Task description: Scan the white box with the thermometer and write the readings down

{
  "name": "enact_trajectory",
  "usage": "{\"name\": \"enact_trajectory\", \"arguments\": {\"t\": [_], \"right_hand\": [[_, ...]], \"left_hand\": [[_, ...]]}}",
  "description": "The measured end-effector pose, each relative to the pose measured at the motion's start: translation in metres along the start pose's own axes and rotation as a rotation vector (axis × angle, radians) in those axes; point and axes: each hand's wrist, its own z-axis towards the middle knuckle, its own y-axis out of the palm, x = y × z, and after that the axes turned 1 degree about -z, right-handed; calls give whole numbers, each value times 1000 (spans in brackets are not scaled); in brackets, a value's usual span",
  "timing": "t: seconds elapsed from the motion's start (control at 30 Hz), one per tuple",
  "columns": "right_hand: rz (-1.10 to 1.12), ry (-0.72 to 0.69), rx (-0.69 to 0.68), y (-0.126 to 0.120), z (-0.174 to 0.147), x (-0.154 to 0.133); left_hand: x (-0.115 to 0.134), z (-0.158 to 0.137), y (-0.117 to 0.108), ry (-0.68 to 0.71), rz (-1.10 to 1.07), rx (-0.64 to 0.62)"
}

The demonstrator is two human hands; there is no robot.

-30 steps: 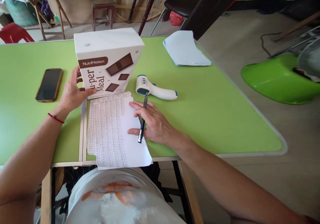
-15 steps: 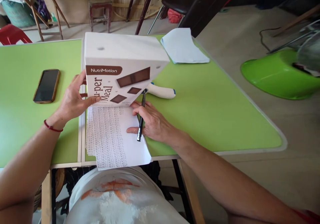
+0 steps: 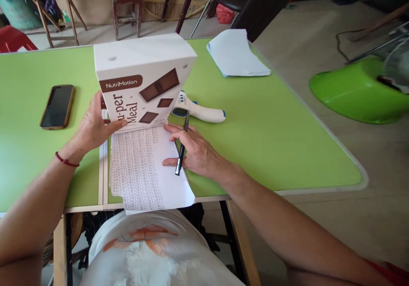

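Note:
My left hand (image 3: 96, 126) grips the left side of a white box (image 3: 143, 50) marked NutriMotion, its thumb on the printed front. The box stands tilted over the far part of a stack of handwritten paper sheets (image 3: 143, 167). A black pen (image 3: 182, 150) is held between the fingers of my right hand (image 3: 198, 152). That hand rests at the right edge of the sheets, its index fingertip close to the box's lower right corner; contact there I cannot tell. Just beyond it lies a white and blue infrared thermometer (image 3: 201, 111), its front end partly hidden by the box.
A smartphone (image 3: 57, 106) lies on the green table (image 3: 271, 150), left of the seam. Folded white papers (image 3: 234, 54) lie at the far edge. A bright green plastic stool or basin (image 3: 358, 92) is on the floor at right; a wooden chair (image 3: 126, 7) stands behind.
The box has shifted left and turned, its right side swinging away from the thermometer, which now shows more of its screen and buttons. My right hand still holds the pen over the sheets.

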Motion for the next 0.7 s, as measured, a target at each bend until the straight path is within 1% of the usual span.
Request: {"name": "enact_trajectory", "arguments": {"t": [0.07, 0.1, 0.17, 0.2, 0.23, 0.27, 0.33, 0.4, 0.47, 0.53, 0.57, 0.63, 0.7], "right_hand": [[-2, 19, -7, 0, 0, 0], [3, 17, -5, 0, 0, 0], [16, 0, 7, 0, 0, 1], [22, -7, 13, 1, 0, 1], [27, -10, 18, 1, 0, 2], [32, -10, 23, 1, 0, 2], [39, -10, 43, 1, 1, 2], [51, -25, 91, -1, 2, 1], [106, -57, 174, -4, 2, -3], [225, -84, 281, -8, 1, -9], [293, -74, 330, -10, 1, -13], [404, 16, 380, -13, 0, -22], [466, 165, 371, -15, 0, -30]], "left_hand": [[10, -5, -7, -54, 287, 53], [18, -8, -11, -88, 447, 52], [36, -16, -17, -120, 683, -24], [45, -20, -18, -92, 745, -77], [54, -24, -16, -18, 760, -158], [62, -27, -13, 91, 733, -268], [74, -35, 0, 316, 600, -518], [80, -41, 15, 454, 572, -651], [82, -46, 27, 509, 596, -725], [82, -49, 34, 526, 625, -765], [82, -49, 36, 530, 637, -776], [83, -50, 36, 530, 654, -785], [84, -49, 34, 523, 663, -798]]}}
